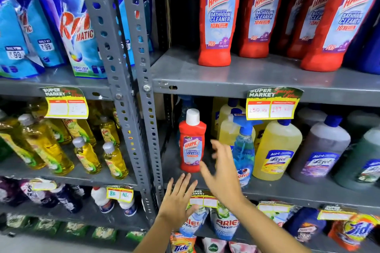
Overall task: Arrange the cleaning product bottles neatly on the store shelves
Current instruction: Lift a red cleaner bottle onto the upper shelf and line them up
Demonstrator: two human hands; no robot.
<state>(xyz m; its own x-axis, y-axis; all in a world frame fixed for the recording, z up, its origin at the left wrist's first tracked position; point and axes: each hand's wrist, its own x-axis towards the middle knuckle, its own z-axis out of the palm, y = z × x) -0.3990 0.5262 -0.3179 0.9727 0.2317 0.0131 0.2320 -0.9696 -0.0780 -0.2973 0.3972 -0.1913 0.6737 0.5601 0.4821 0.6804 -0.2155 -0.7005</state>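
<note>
The small red plastic Harpic bottle with a white cap (192, 141) stood upright, alone, on the grey metal middle shelf (267, 191). Both grips were spread and empty: the right hand (223, 172) just beside it, the left hand (177, 201) below. A hasty reach could probably tip it against the blue spray bottle (243, 150).

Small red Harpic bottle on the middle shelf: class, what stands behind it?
Behind the small red Harpic bottle, a bluish bottle top pokes up in shadow. Its body is covered, so its kind cannot be told. Both hands are open, touching nothing.
</note>
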